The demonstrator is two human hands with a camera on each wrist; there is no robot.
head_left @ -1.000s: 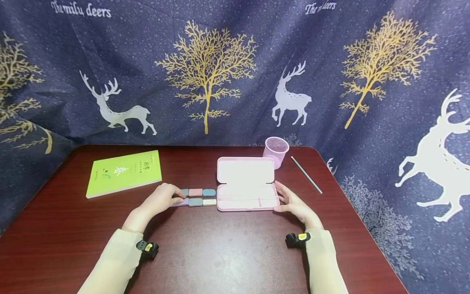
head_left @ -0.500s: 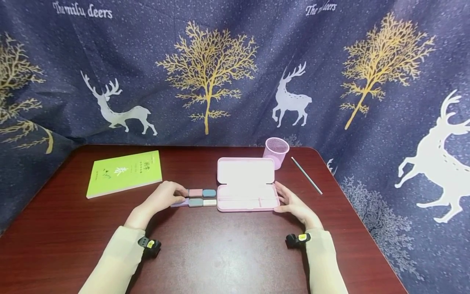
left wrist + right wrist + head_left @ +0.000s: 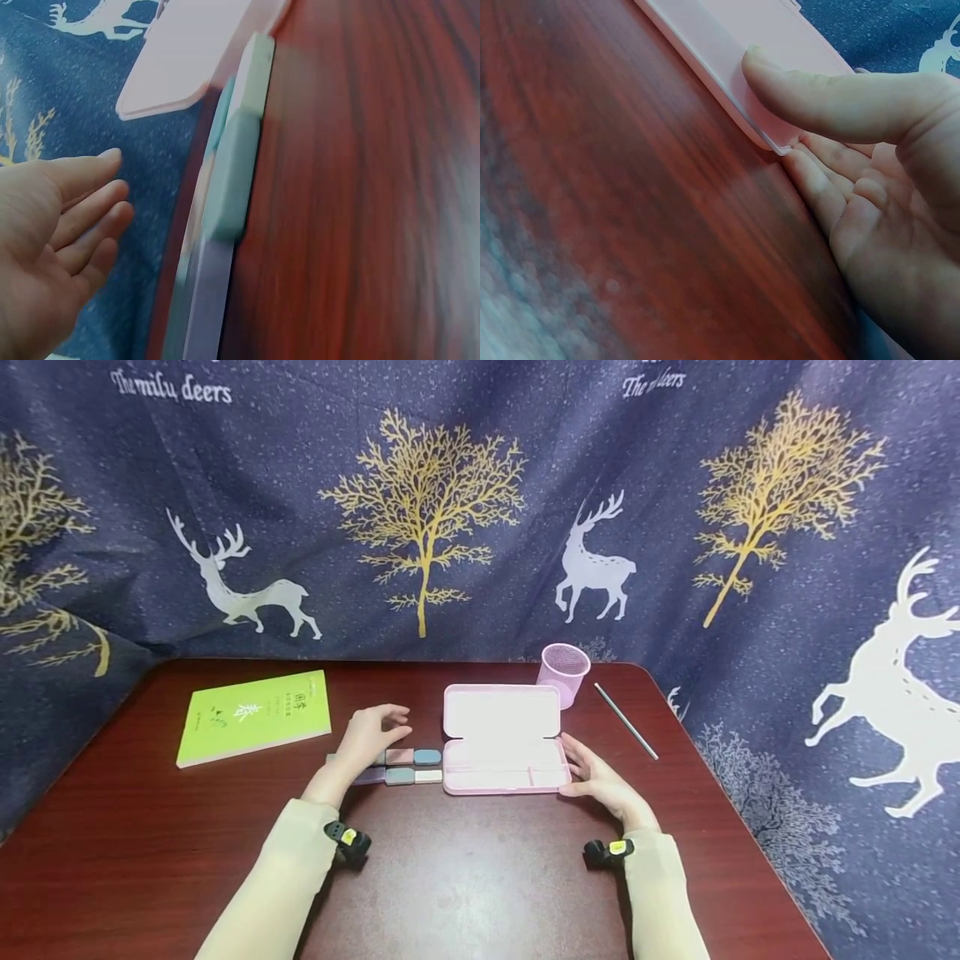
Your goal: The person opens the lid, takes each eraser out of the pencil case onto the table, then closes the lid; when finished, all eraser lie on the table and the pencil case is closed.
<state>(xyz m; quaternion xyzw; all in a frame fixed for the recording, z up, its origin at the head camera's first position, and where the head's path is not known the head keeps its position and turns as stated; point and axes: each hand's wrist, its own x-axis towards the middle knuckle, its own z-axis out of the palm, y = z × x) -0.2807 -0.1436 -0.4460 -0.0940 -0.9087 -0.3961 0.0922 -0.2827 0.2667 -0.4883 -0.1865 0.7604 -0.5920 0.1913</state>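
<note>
Two rows of small block erasers lie end to end left of an open pink pencil case (image 3: pixel 506 779). The back row shows a pink eraser (image 3: pixel 400 757) and a blue eraser (image 3: pixel 427 757). In front are a purple eraser (image 3: pixel 208 292), a green eraser (image 3: pixel 234 180) and a white eraser (image 3: pixel 253 75). My left hand (image 3: pixel 367 732) hovers over the left part of the rows with fingers loosely bent, holding nothing; its wrist hides some erasers. At the case's right end, my right hand (image 3: pixel 597 778) holds the front corner, thumb over the rim and fingers against the side.
A green book (image 3: pixel 258 714) lies at the back left of the dark red table (image 3: pixel 450 877). Behind the case stands a pink mesh pen cup (image 3: pixel 564 675), with a thin pencil-like stick (image 3: pixel 626 721) to its right. A patterned blue curtain (image 3: pixel 480 568) hangs behind.
My left hand has lifted off the left end of the eraser rows and moved back and to the right. The right hand and the pencil case have stayed in place.
</note>
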